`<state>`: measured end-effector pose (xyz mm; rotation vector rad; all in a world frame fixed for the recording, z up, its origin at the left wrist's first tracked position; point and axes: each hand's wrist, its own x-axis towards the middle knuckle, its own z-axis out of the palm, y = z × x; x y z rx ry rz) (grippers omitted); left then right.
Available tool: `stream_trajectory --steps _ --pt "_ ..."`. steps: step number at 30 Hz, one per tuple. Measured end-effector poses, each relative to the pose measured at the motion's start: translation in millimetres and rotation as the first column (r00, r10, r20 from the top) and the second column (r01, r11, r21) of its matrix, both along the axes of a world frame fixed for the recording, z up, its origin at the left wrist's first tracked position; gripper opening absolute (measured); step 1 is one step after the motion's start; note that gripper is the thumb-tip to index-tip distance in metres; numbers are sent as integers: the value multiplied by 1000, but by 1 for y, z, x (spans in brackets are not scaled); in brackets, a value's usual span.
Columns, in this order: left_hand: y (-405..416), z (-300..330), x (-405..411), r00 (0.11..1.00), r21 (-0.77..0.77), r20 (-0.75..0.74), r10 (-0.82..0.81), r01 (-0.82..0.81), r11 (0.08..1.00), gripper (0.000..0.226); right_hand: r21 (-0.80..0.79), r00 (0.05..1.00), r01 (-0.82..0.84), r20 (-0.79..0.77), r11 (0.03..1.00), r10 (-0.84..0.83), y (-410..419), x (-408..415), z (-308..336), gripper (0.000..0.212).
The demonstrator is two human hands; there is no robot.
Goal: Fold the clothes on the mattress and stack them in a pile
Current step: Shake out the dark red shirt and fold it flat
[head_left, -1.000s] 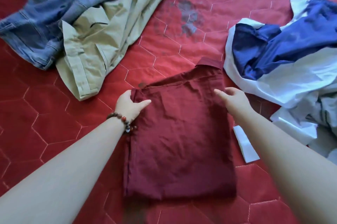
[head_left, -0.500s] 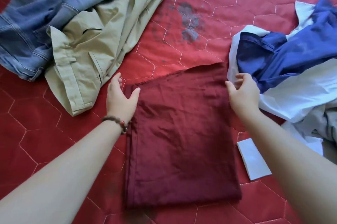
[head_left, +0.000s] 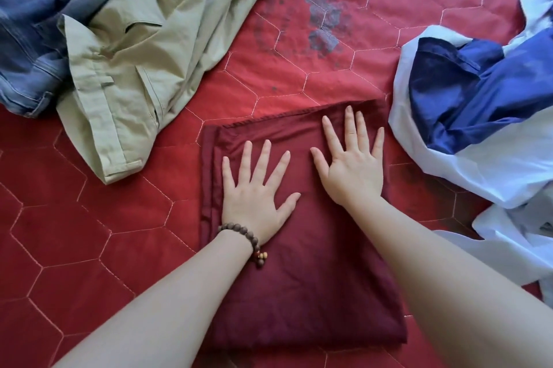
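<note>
On the red quilted mattress (head_left: 89, 248), near its middle, lies one maroon garment (head_left: 299, 292) folded into a rectangle. Two hands press flat on its far half, fingers straight and spread: the left hand (head_left: 254, 203), with one beaded bracelet (head_left: 254, 243) at the wrist, and the right hand (head_left: 353, 170). Left of the maroon garment lie one khaki garment (head_left: 134, 68) and, beyond it, one pair of jeans (head_left: 36, 38). To its right sits one crumpled blue-and-white heap (head_left: 478, 128).
</note>
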<state>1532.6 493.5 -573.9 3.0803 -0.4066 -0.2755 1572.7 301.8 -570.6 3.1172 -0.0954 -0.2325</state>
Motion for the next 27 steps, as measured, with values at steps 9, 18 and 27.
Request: stream_trajectory --steps 9,18,27 --pt "23 24 -25 986 -76 13 165 -163 984 70 127 988 3 151 992 -23 -2 -43 35 55" --pt "29 22 -93 985 17 -133 -108 111 994 75 60 975 -211 -55 976 214 17 -137 11 61" --pt "33 34 -132 994 -15 -97 -57 56 998 77 34 992 -118 49 992 116 12 -187 25 65"
